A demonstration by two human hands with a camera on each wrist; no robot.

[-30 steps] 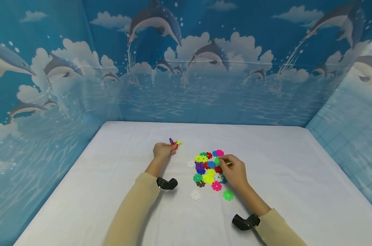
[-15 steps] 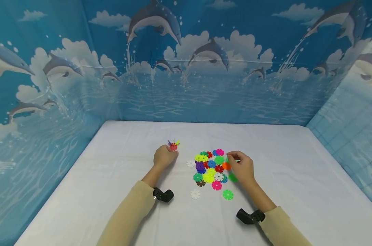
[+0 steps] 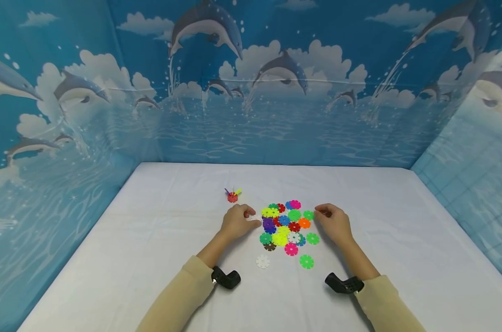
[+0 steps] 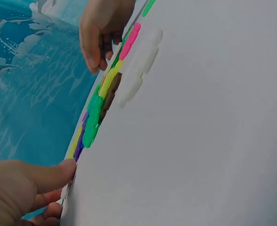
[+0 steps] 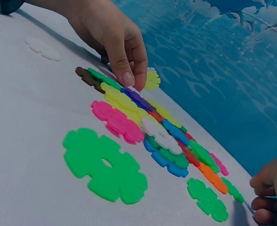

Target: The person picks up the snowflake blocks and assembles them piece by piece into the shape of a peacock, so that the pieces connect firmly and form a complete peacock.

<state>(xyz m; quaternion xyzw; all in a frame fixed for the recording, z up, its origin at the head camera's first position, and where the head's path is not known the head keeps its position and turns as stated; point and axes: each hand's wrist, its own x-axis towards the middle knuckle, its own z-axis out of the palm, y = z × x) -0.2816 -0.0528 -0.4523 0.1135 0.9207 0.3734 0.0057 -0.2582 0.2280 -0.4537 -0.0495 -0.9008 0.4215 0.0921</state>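
My left hand (image 3: 239, 221) is over the left side of a pile of flower-shaped plastic discs, thumb and fingers apart around a white disc (image 3: 256, 220). Right beside its thumb lies a purple disc (image 3: 268, 224). Behind this hand stands a small assembly of joined discs (image 3: 233, 197), red in front with purple and yellow ones sticking up. My right hand (image 3: 335, 223) hovers at the pile's right side, fingers loosely curled and holding nothing visible. Its fingertips are close to a small green disc (image 3: 308, 215). An orange disc (image 5: 213, 178) lies nearby.
Toward the front lie a loose white disc (image 3: 262, 262) and a bright green disc (image 3: 306, 262). A pink disc (image 3: 291, 249) marks the pile's near edge. The table (image 3: 172, 212) has a white cloth, with a dolphin-print curtain (image 3: 251, 129) behind and at the sides.
My left hand has let go of the disc assembly, which stays standing, and has come right and nearer to the pile. The right hand has drawn rightward, uncovering green and orange discs.
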